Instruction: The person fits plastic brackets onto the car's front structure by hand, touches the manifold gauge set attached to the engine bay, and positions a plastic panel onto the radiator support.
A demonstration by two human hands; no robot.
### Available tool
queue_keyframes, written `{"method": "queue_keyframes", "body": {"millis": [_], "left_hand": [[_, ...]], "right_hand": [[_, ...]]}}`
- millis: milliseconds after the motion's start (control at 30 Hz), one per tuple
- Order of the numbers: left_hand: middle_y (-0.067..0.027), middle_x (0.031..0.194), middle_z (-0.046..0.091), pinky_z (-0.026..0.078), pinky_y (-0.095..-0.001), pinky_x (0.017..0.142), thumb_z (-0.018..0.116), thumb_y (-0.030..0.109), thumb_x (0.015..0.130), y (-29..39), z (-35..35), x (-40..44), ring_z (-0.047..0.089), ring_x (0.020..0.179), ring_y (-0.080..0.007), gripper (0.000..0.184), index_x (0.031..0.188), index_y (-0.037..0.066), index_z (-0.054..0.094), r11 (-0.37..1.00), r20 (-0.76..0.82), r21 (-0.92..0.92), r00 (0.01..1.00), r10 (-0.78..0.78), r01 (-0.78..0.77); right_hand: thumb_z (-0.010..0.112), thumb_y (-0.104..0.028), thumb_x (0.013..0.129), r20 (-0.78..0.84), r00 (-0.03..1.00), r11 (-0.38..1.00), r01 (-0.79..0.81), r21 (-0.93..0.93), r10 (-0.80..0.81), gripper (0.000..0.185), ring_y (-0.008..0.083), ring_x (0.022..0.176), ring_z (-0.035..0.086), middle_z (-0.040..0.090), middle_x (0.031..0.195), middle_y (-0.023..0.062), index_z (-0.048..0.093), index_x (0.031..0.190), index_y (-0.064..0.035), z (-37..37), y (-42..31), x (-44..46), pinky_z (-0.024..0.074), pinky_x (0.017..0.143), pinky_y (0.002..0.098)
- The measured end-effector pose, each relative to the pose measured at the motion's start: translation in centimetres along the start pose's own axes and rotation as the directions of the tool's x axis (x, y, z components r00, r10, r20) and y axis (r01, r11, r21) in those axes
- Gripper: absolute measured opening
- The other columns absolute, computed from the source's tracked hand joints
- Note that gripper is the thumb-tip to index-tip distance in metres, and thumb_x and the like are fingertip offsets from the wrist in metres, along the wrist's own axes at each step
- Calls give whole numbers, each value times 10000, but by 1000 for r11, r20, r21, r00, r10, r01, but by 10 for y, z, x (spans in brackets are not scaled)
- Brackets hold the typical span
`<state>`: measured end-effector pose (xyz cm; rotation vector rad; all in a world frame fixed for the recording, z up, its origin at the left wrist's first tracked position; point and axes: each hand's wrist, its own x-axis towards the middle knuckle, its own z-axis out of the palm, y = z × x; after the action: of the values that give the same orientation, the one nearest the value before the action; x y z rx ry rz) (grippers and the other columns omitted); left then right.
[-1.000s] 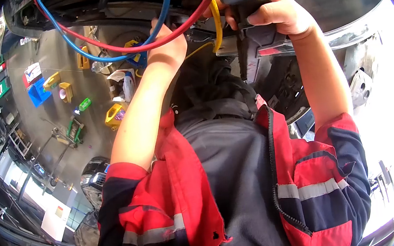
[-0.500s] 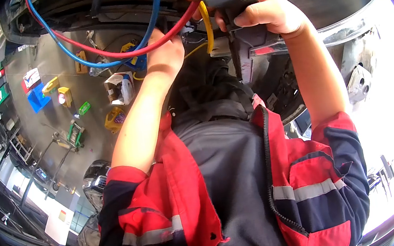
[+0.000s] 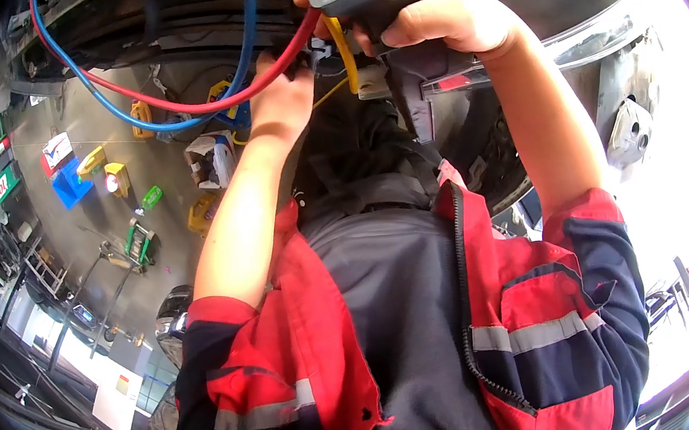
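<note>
Our right hand point(image 3: 458, 15) has shifted left, fingers gripping a dark, bent plastic part point(image 3: 363, 5); a red hose point(image 3: 201, 108) crosses our left hand point(image 3: 282, 103), whose grip we cannot tell.

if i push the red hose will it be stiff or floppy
The red hose probably flexes easily, since it hangs in a wide loop. Its smooth, unkinked curve suggests some springiness. It may nudge the blue hose, which crosses it.
</note>
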<state>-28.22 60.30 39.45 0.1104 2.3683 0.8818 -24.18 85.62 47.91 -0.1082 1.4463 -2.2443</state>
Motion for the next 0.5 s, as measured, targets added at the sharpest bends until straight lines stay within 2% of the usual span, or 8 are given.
{"method": "queue_keyframes", "body": {"millis": [33, 100, 167, 267, 367, 400, 500], "left_hand": [[-245, 1054, 660, 489, -430, 883, 647, 171, 857, 5, -3, 0, 637, 1026, -395, 327, 1100, -29, 556, 998, 33, -1, 998, -55, 55], [-232, 1034, 665, 492, -418, 872, 661, 180, 840, -3, -3, 6, 642, 997, -384, 335, 1099, -13, 575, 996, 54, -62, 997, -53, 56], [-221, 1016, 664, 495, -400, 864, 682, 212, 827, -4, -6, 8, 645, 964, -365, 391, 1144, 6, 586, 994, 86, -106, 996, -20, 29], [-223, 1029, 662, 493, -400, 870, 682, 236, 833, 6, -9, 6, 642, 975, -366, 426, 1169, -5, 579, 996, 47, 76, 998, -47, 43], [-241, 1067, 659, 492, -413, 898, 685, 260, 840, 20, -7, -2, 631, 1039, -390, 454, 1179, -19, 568, 988, 60, 88, 990, -131, 126], [-248, 1086, 655, 489, -419, 911, 686, 262, 841, 20, -6, -1, 624, 1063, -397, 461, 1182, -23, 563, 988, 49, 110, 992, -113, 107], [-269, 1138, 641, 481, -436, 947, 691, 263, 844, 22, -6, -2, 601, 1126, -412, 478, 1197, -27, 550, 982, 15, 180, 997, -70, 66]], "right_hand": [[568, -59, 742, 13, 995, 995, -97, -16, 97, 682, 147, 969, 558, 599, 1195, 86, 478, 1415, -1, -2, -9, 0, 471, 859, 273], [565, -45, 771, 28, 965, 964, -260, -46, 262, 673, 140, 975, 546, 593, 1155, 60, 455, 1434, -5, -3, -22, 0, 471, 835, 261], [566, -42, 769, 43, 977, 978, -205, -50, 207, 676, 143, 990, 549, 595, 1160, 64, 451, 1434, -1, -5, -20, 0, 471, 850, 266], [563, -38, 771, 45, 988, 986, -144, -78, 148, 677, 147, 1012, 553, 598, 1169, 69, 445, 1437, -1, -4, -19, 0, 470, 873, 271], [557, -32, 776, 41, 993, 991, -103, -90, 107, 677, 151, 1030, 555, 601, 1174, 75, 438, 1442, -5, -4, -16, 0, 469, 892, 277], [555, -30, 778, 41, 995, 992, -89, -90, 93, 677, 152, 1035, 556, 602, 1176, 76, 436, 1444, -6, -4, -15, 0, 469, 897, 279], [552, -23, 782, 37, 983, 982, -178, -56, 180, 677, 151, 1031, 556, 601, 1174, 74, 431, 1448, -8, -1, -21, -1, 470, 894, 281]]}}
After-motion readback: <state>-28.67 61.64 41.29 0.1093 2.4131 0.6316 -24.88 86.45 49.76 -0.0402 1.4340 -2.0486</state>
